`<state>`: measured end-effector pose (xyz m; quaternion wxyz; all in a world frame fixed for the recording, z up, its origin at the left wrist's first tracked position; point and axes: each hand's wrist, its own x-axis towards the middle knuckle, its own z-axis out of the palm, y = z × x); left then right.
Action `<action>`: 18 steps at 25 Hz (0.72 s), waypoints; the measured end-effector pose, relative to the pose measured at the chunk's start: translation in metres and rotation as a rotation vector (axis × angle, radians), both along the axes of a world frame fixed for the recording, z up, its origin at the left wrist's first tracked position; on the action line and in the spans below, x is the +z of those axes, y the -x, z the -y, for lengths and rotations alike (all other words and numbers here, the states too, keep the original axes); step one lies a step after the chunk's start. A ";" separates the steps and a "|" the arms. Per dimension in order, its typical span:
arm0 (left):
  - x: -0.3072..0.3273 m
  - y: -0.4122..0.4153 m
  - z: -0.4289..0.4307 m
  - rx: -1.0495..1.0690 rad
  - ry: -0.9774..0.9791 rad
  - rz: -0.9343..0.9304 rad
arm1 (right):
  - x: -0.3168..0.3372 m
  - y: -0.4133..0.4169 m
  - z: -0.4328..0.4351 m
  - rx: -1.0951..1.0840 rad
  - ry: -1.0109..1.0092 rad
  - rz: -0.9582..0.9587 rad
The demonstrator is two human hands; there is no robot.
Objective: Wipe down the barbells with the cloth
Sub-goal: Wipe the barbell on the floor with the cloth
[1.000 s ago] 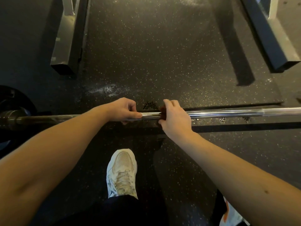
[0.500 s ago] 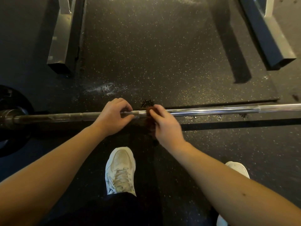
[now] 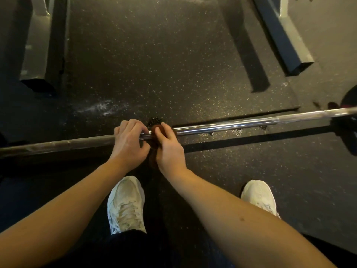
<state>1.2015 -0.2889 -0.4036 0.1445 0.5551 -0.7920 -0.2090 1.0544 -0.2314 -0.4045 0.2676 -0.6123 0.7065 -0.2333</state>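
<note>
Speckled black rubber floor (image 3: pixel 173 64) carries the barbell (image 3: pixel 231 125), lying crosswise. A dark brown cloth (image 3: pixel 154 151) wraps its shaft, gripped by the right hand (image 3: pixel 169 149); the left hand (image 3: pixel 129 144) curls round the bar just beside it. Two white shoes (image 3: pixel 125 204) stand nearer, with steel rack feet (image 3: pixel 284 35) beyond.

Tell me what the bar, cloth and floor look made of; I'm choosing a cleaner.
Bar: metal, likely chromed steel; mirror-bright streaks on its right half, duller and darker on the left. Cloth: soft fabric, dark brown, bunched and drooping; weave unreadable. Floor: probably rubber matting, matte black with pale flecks.
</note>
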 end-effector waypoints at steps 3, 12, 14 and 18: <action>0.001 0.012 -0.002 0.017 0.019 0.036 | -0.001 0.036 0.006 0.127 -0.008 -0.044; 0.000 0.067 -0.003 -0.061 0.047 0.043 | 0.015 0.245 -0.016 -0.301 -0.084 -0.197; 0.000 0.070 -0.003 -0.083 0.052 0.059 | 0.018 0.269 -0.015 -0.417 -0.074 -0.220; 0.002 0.068 -0.001 -0.085 0.047 0.072 | 0.022 0.283 -0.012 -0.518 -0.088 -0.220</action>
